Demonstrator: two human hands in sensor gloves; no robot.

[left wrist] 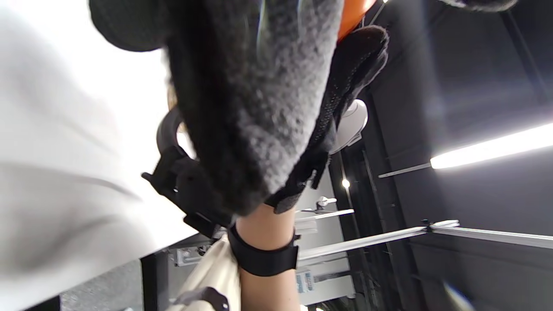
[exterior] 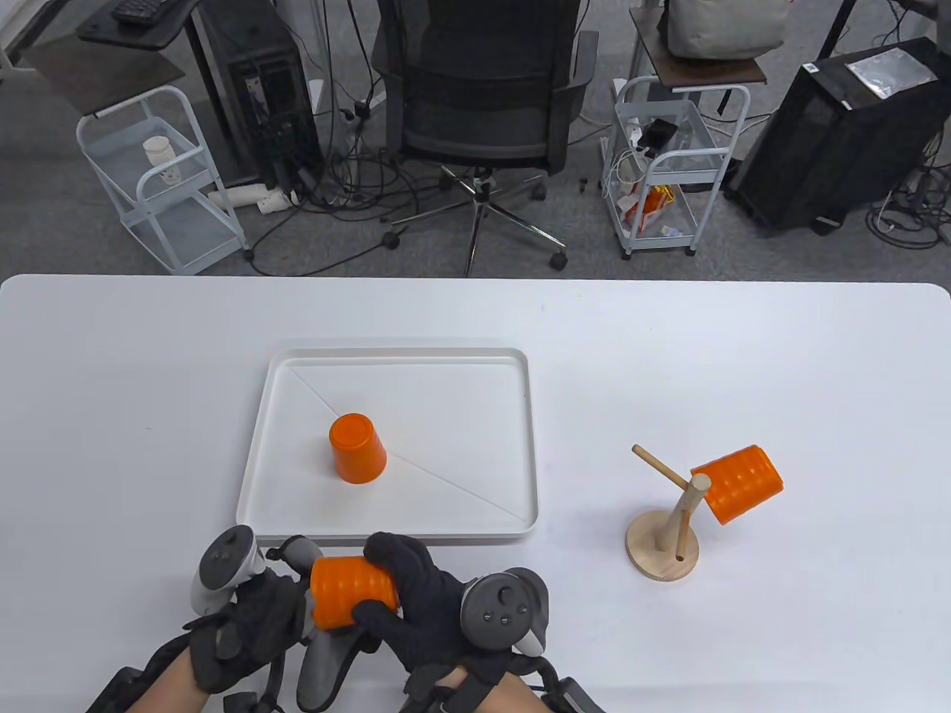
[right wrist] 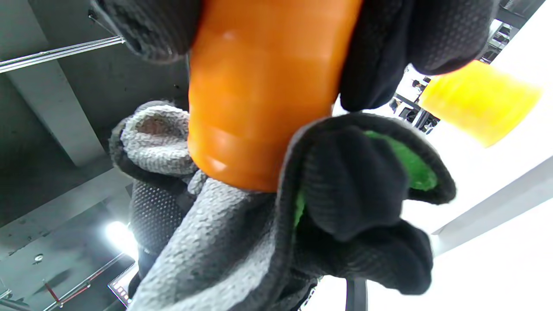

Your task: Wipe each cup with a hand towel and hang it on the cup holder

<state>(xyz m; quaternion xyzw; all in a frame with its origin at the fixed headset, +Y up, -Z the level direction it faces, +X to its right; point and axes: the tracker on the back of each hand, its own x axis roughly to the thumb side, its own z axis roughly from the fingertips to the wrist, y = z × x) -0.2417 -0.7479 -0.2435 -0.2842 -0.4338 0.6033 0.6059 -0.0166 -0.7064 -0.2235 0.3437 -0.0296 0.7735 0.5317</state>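
Note:
An orange ribbed cup (exterior: 351,591) lies on its side between both hands just below the tray's near edge. My right hand (exterior: 405,598) grips its body, with fingers (right wrist: 414,39) curled round the cup (right wrist: 259,86). My left hand (exterior: 256,620) holds a grey hand towel (exterior: 319,653) against the cup's open end; the towel (right wrist: 207,242) bunches at the cup's mouth and fills the left wrist view (left wrist: 255,108). A second orange cup (exterior: 356,448) stands upside down in the white tray (exterior: 386,527). A third cup (exterior: 737,483) hangs on a peg of the wooden cup holder (exterior: 663,546).
The cup holder has a free peg (exterior: 657,464) pointing up and left. Beyond the table's far edge stand an office chair (exterior: 483,111), two white carts (exterior: 160,178) and computer cases on the floor.

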